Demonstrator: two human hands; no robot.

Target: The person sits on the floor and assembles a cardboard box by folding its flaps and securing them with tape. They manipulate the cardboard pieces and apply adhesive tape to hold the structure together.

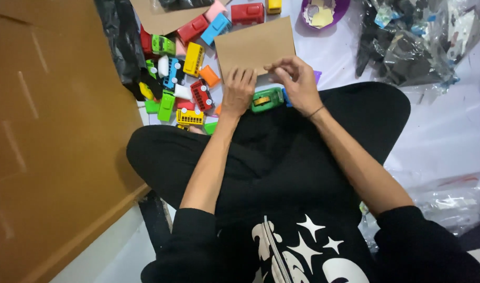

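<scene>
**Both hands on a brown card sheet above the lap**

On the floor in front of my crossed legs, the head view shows a flat brown cardboard sheet lying on the pale plastic floor covering. Both my forearms reach forward from black pushed-up sleeves, over black trousers, and meet at the sheet's near edge.

My left hand lies palm down, wrist straight, fingers held together and stretched flat across the sheet's near left corner, pressing it. It grips nothing that I can see. My right hand is bent at the wrist and turned inward, its fingers curled so that thumb and fingertips pinch the near edge of the sheet toward its right corner. A thin dark band sits around that wrist.

Just under the two hands, touching the trousers, lies a green toy vehicle with a yellow part on top. A small purple piece shows beside the right hand. To the left of the sheet a heap of toy buses and cars in red, yellow, green, blue and pink spreads over the floor. Beyond it lies another piece of cardboard and black plastic film. A large cardboard box wall fills the left side. At top right sit a purple bowl and crumpled clear bags.
</scene>
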